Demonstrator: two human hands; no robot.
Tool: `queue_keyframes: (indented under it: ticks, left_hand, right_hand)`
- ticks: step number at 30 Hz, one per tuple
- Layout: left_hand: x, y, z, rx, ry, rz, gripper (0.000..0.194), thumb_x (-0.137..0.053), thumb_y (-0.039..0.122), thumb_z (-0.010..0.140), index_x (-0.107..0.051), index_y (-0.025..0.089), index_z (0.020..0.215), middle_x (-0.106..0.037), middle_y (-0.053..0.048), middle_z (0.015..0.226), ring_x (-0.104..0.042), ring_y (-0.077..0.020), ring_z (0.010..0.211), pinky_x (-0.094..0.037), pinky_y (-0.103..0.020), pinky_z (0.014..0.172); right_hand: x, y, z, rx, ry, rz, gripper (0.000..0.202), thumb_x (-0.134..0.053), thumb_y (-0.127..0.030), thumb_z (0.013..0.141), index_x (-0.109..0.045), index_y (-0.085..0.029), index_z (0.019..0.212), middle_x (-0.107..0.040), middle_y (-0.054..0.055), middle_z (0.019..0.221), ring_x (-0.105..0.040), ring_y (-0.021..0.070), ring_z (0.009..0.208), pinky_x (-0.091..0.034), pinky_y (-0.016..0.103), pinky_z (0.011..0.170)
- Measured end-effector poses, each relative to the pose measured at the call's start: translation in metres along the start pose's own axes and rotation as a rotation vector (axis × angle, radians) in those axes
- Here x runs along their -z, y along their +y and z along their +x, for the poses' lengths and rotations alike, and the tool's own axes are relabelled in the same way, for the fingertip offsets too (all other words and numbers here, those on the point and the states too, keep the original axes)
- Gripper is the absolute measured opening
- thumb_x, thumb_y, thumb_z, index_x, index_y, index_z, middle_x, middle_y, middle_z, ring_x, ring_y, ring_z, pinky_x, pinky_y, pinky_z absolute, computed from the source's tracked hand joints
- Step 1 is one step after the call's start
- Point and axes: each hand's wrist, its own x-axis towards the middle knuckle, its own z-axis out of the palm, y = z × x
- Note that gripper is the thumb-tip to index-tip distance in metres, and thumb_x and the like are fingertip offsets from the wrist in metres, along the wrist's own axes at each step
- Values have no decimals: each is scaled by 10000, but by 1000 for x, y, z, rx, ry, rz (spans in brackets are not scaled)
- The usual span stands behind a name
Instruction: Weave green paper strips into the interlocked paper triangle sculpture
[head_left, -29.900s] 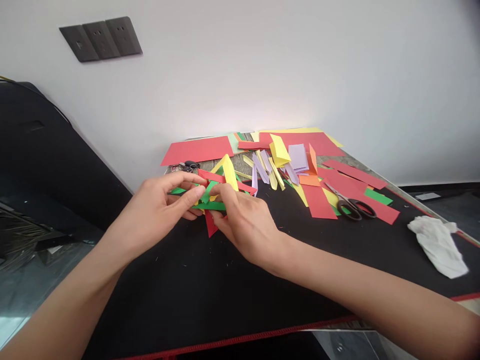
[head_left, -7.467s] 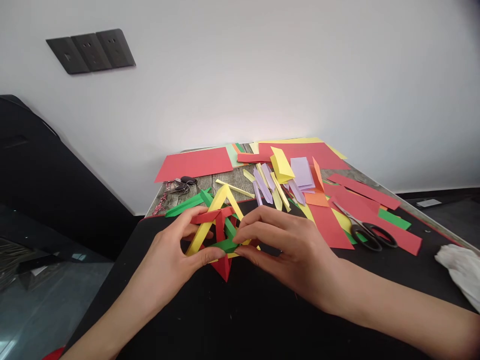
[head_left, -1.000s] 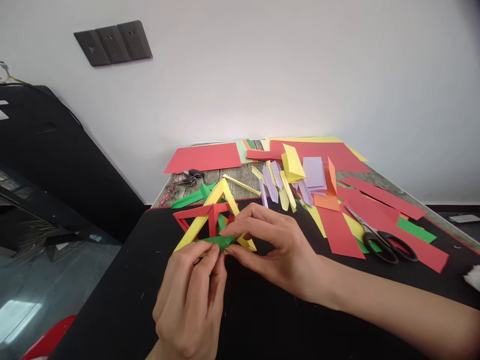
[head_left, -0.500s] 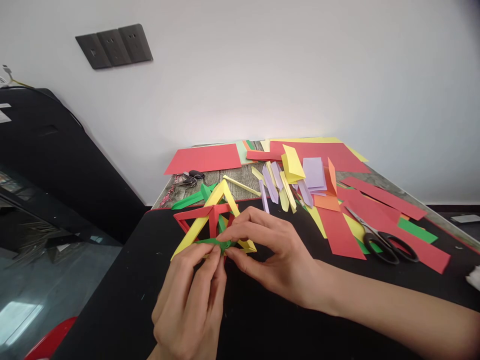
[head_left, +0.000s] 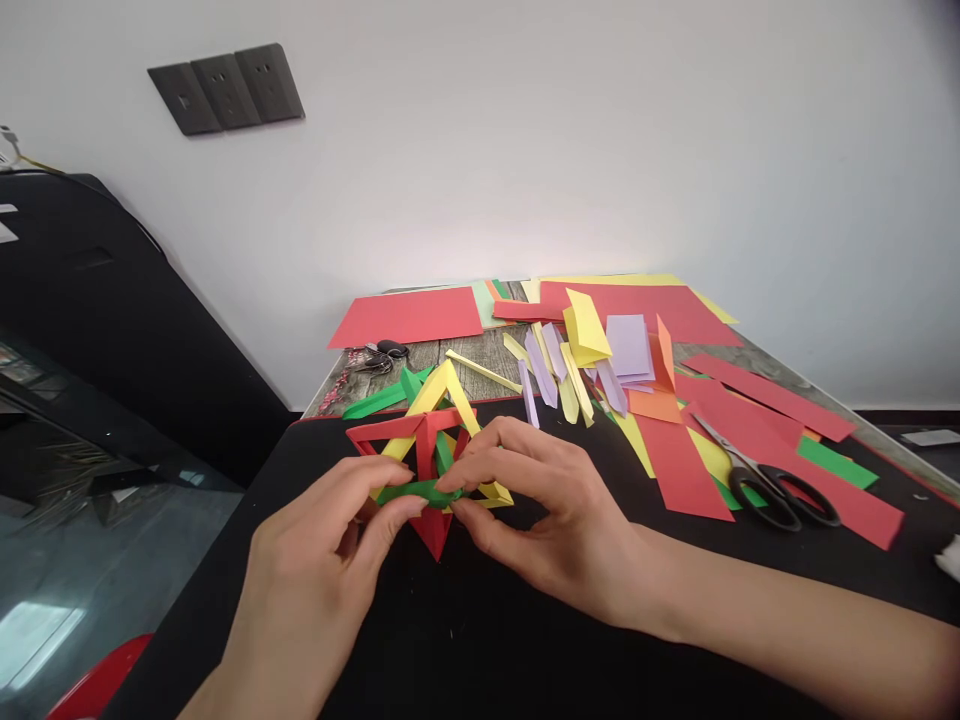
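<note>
White wall (head_left: 525,150) backs a counter (head_left: 474,346) partly covered by a black mat (head_left: 525,640). Left hand (head_left: 315,555): grip pinched on the left part of a green folded paper strip (head_left: 426,490). Right hand (head_left: 547,515): grip pinched near its right end. Strip position: over the mat, crossing in front of a red paper frame (head_left: 426,445) interlaced with a yellow paper frame (head_left: 462,400).

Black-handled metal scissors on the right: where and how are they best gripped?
Probably by the black looped handles, with the right hand coming from the near right: the loops point that way, while the slim metal blades angle away to the far left.
</note>
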Motion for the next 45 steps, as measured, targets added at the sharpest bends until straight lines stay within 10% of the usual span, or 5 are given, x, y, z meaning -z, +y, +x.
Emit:
queue_keyframes:
  ticks: [12,31,45]
  left_hand:
    - [7,-9,24,217,-392,-261,130,-599,310,819,-627,244,710,-568,62,467,-506,-107,383,-361,-194,376]
    - [6,-14,26,264,-454,-326,180,-643,365,807,-600,228,698,-611,38,557,-598,-123,449,-483,-191,445]
    - [6,-15,25,272,-450,-294,171,-641,355,799,-602,227,693,-599,31,549,-583,-133,481,-456,-210,459]
  right_hand:
    - [2,3,1,28,-17,24,167,-602,-95,870,-690,-201,965,-608,39,856,-586,131,746,-492,254,643]
    - [-3,20,-12,161,-40,-215,323,-568,-92,851,-621,-228,1140,-570,57,1037,-588,115,729,-508,216,586]
    - [6,10,5,88,-78,117,216,-577,-74,881,-709,-194,1002,-584,52,926,-590,104,719,-508,205,525]
